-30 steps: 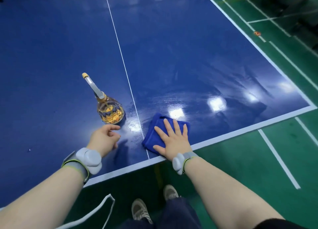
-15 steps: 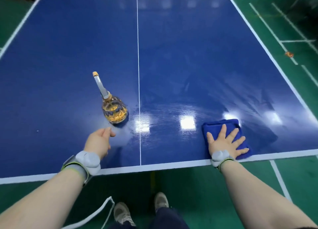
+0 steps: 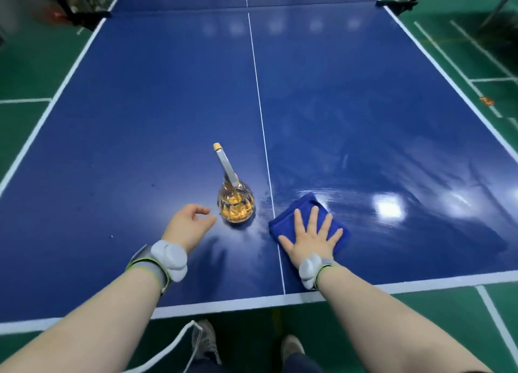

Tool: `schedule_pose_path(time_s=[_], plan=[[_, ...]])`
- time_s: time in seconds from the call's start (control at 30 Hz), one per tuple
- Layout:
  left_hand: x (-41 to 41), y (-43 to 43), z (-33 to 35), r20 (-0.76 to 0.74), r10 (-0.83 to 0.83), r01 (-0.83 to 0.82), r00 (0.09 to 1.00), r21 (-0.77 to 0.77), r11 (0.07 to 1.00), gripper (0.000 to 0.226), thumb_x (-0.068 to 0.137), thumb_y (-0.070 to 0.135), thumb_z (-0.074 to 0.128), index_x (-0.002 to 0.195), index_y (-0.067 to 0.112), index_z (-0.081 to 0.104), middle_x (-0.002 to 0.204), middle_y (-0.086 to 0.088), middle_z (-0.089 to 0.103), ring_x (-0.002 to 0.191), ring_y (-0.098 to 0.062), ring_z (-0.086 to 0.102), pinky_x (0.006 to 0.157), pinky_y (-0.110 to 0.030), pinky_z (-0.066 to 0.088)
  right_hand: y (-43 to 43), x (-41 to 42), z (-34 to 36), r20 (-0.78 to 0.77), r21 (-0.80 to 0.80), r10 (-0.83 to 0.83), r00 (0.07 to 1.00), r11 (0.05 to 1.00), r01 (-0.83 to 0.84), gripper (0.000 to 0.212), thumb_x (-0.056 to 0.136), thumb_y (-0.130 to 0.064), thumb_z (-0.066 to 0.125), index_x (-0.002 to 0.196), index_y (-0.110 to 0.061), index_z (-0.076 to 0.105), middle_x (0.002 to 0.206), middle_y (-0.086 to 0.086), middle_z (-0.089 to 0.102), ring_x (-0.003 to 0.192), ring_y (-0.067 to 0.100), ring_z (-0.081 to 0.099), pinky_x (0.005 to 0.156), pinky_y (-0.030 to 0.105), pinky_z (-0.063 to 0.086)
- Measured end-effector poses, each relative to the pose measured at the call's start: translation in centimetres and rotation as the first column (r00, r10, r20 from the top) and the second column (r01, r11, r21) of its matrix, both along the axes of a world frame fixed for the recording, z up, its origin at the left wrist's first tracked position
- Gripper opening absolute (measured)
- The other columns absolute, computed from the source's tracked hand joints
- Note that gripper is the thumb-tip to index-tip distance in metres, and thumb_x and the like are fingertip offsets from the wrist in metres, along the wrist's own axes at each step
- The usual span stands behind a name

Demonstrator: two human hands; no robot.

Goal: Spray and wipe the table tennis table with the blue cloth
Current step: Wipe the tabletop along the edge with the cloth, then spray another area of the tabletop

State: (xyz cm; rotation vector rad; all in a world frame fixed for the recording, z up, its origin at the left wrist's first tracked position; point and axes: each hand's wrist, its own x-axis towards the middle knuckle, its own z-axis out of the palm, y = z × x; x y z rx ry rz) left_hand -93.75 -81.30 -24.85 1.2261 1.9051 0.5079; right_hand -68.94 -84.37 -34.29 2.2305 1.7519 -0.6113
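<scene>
A: Risk? Right hand [image 3: 309, 236], fingers splayed flat on cloth [image 3: 291, 218], just right of the centre line [image 3: 263, 137]. A leftward sweep could knock the bottle [image 3: 236, 206] over.

B: Left hand [image 3: 188, 223]?

A: Loosely curled, empty, just beside bottle, on the table [image 3: 140, 120].

B: Changes?

A: Cloth came back from the right edge toward centre; wet sheen trails behind.
</scene>
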Motion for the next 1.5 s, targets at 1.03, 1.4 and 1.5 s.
schedule_pose_path(time_s=[1.03,1.4,1.5], plan=[[0.3,7.7,3.8,0.263,-0.477,0.474,0.838,0.081,0.877,0.032,0.082,0.020,0.073,0.109,0.023,0.057,0.106,0.001,0.063,0.103,-0.017,0.059,0.090,-0.028,0.043,4.0,-8.9,5.6,-0.097,-0.349,-0.008,0.995,0.937,-0.026,0.067,0.096,-0.040,0.051,0.155,-0.031,0.020,0.164,0.005,-0.004,0.148,0.042,0.003,0.117,0.049,0.021],[2.2,7.5,2.6,0.213,-0.313,0.306,0.925,0.068,0.950,0.025,0.080,0.023,0.073,0.098,0.023,0.056,0.092,0.008,0.061,0.094,-0.020,0.059,0.089,-0.034,0.046,3.9,-8.4,4.1,0.001,-0.415,0.192,0.981,0.893,-0.174,0.084,0.095,-0.056,0.047,0.156,-0.031,-0.004,0.162,0.011,-0.019,0.146,0.047,-0.010,0.120,0.051,0.009],[2.6,7.4,2.5,0.302,-0.286,0.275,0.909,0.079,0.958,0.019,0.085,0.010,0.066,0.102,0.017,0.061,0.100,0.002,0.064,0.095,-0.018,0.060,0.087,-0.028,0.043,4.3,-8.0,3.6,0.016,-0.429,0.243,0.970,0.878,-0.213,0.081,0.096,-0.057,0.044,0.156,-0.032,-0.004,0.162,0.012,-0.019,0.146,0.048,-0.010,0.120,0.051,0.009]])
